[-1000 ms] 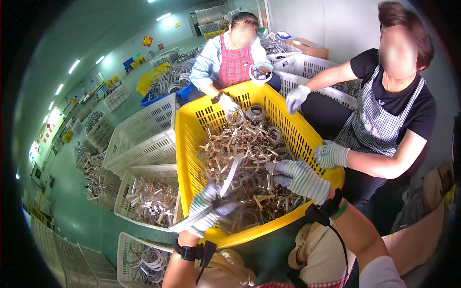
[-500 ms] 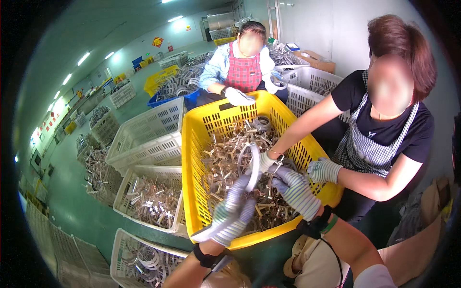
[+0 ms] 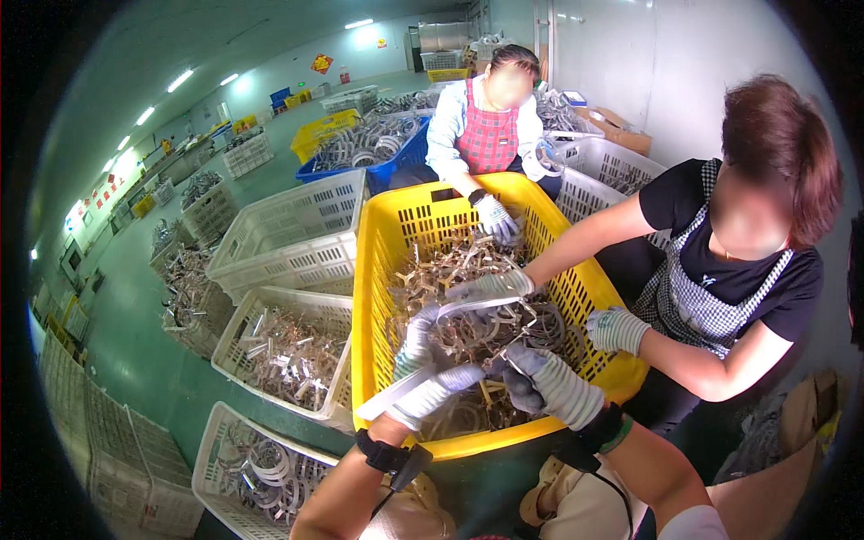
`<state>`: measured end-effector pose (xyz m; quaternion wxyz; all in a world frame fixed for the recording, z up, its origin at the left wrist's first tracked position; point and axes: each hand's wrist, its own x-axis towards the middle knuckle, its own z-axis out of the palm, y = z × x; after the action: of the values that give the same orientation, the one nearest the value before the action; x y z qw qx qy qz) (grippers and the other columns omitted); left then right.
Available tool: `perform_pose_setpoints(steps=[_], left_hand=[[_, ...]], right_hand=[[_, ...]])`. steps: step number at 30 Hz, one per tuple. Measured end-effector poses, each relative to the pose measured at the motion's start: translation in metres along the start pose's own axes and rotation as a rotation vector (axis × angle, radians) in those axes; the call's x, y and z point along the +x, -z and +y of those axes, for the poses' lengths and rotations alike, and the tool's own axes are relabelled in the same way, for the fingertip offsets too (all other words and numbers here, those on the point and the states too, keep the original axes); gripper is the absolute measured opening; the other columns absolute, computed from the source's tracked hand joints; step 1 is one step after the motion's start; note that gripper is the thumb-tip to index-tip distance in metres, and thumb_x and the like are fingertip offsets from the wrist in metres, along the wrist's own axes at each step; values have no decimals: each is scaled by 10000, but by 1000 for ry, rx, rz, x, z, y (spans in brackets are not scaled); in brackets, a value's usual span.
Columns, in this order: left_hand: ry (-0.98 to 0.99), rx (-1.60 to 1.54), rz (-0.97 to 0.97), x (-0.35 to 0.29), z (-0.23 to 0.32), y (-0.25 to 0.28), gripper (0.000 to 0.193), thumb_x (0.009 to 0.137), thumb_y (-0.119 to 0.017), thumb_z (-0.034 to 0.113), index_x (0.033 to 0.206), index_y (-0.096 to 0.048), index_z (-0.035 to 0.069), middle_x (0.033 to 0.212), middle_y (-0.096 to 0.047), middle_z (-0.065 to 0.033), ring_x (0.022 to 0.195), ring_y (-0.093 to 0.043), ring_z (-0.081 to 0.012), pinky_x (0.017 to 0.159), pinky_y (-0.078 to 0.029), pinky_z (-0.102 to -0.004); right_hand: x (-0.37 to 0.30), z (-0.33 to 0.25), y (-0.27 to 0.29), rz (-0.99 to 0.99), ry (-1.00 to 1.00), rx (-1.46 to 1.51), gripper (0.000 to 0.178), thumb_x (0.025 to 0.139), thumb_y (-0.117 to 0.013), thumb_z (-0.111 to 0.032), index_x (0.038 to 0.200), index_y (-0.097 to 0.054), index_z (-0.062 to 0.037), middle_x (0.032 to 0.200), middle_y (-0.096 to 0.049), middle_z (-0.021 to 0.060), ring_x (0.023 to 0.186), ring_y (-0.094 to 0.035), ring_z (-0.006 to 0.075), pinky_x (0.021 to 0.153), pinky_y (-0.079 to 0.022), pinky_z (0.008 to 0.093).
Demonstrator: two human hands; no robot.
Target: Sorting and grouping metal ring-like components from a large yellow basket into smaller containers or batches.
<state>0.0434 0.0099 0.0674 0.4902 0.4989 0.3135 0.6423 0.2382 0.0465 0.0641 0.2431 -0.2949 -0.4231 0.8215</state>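
Head view: the left hand (image 3: 421, 382), in a grey knit glove, is closed around a long flat metal strip (image 3: 396, 393) whose free end juts out past the hand toward the person's left, over the near rim of the yellow crate (image 3: 373, 297). The right hand (image 3: 547, 382), gloved alike, is clenched on a curved metal band (image 3: 477, 307) that arches up and over between both hands. Both hands sit just above the heap of tangled metal clamps (image 3: 450, 265) filling the crate; the pieces look thin, dull silver and interlocked. Beyond the hands, a co-worker's gloved hand (image 3: 490, 286) rests on the heap; another's (image 3: 497, 219) reaches in from the far side. Left of the left hand stands a white crate (image 3: 335, 310) of similar parts.
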Motion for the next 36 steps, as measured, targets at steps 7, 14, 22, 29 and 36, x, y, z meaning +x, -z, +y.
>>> perform_pose_setpoints(steps=[7,14,22,29,36], left_hand=[[-199,554,72,-3,-12,2,297,758,-725,53,1002,-556,77,877,-590,23,739,-511,-63,662,-440,-220],[148,82,-5,5,-11,20,945,665,-796,49,1420,-247,195,1280,-446,-28,708,-486,-90,604,-453,-245],[47,608,-53,2,-15,23,998,627,-802,21,1418,-206,137,1205,-458,-64,1002,-485,-178,813,-466,-302],[-127,782,27,-5,-28,22,589,645,-811,78,1144,-503,130,803,-496,57,606,-387,-27,536,-370,-209],[-61,531,142,-22,-35,16,147,768,-704,43,885,-627,87,867,-599,-16,782,-560,-111,721,-463,-256]], right_hand=[[21,11,3,156,134,-369,280,881,-591,-342,867,-568,-63,597,-498,-26,404,-386,54,355,-286,219],[10,3,1,202,157,-214,286,904,-553,-317,954,-591,-38,592,-464,-38,407,-397,50,353,-301,205],[14,8,9,237,126,-282,268,911,-559,-316,947,-599,-53,578,-471,-35,389,-382,44,355,-299,194],[21,20,7,264,197,-199,260,908,-552,-285,959,-597,-33,579,-458,-47,377,-359,36,343,-294,183],[13,26,-12,285,190,-262,269,889,-581,-323,815,-548,-67,569,-448,-37,398,-371,57,357,-289,209]])
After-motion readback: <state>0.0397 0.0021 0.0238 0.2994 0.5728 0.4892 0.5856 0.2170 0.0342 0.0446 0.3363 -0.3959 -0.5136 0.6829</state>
